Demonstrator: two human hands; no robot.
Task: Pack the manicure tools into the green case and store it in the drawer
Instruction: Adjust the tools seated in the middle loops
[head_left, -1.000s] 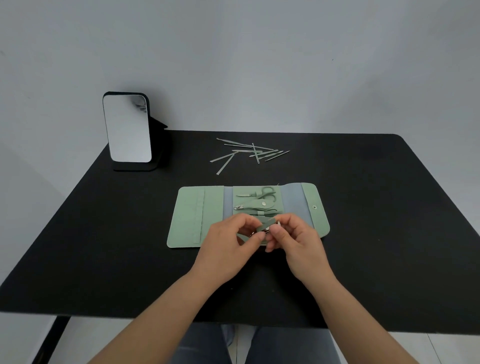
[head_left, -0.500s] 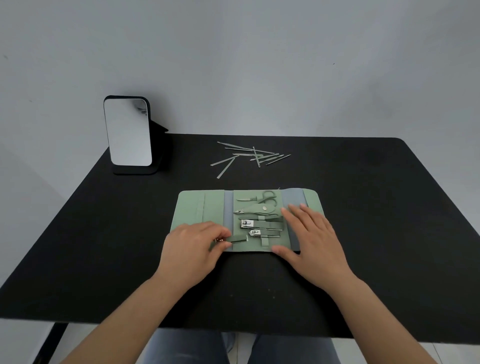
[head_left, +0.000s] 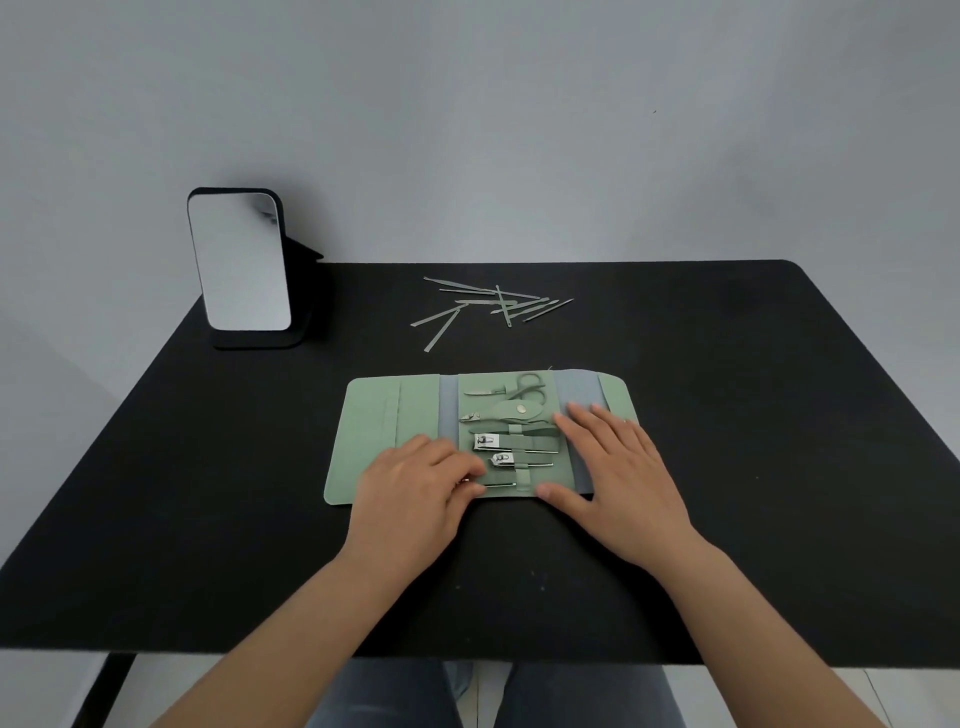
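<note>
Green case (head_left: 387, 415) spread open under both hands; left hand (head_left: 415, 488) pinching small tool (head_left: 496, 485); right hand (head_left: 618, 467) flat, fingers spread; five tools strapped in.

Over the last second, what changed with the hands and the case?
Both hands came down from holding a small tool above the case. The right hand let go and now lies flat on the case's right side. The left hand pushes the thin tool rightward into the bottom loop. The clippers, scissors, loose tools at the back and mirror stayed put.
</note>
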